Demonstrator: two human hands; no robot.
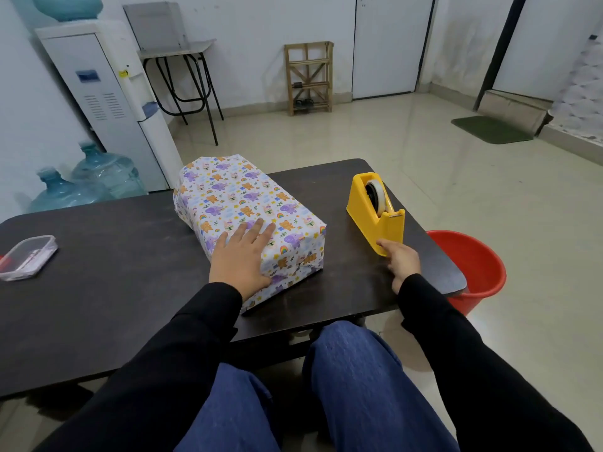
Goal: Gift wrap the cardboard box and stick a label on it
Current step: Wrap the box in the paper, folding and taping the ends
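The box [241, 203], covered in white paper printed with cartoon animals, lies on the dark table [114, 272] near its middle. My left hand [239, 259] rests flat on the box's near end, fingers straight. A yellow tape dispenser [375, 207] with a roll of clear tape stands to the right of the box. My right hand [403, 261] touches the dispenser's near base with its fingertips. No label is visible on the box.
A clear plastic container [27, 257] sits at the table's left edge. A red bucket [473, 269] stands on the floor beside the table's right corner. A water dispenser [107, 102] and water bottles [85, 184] stand beyond the table on the left.
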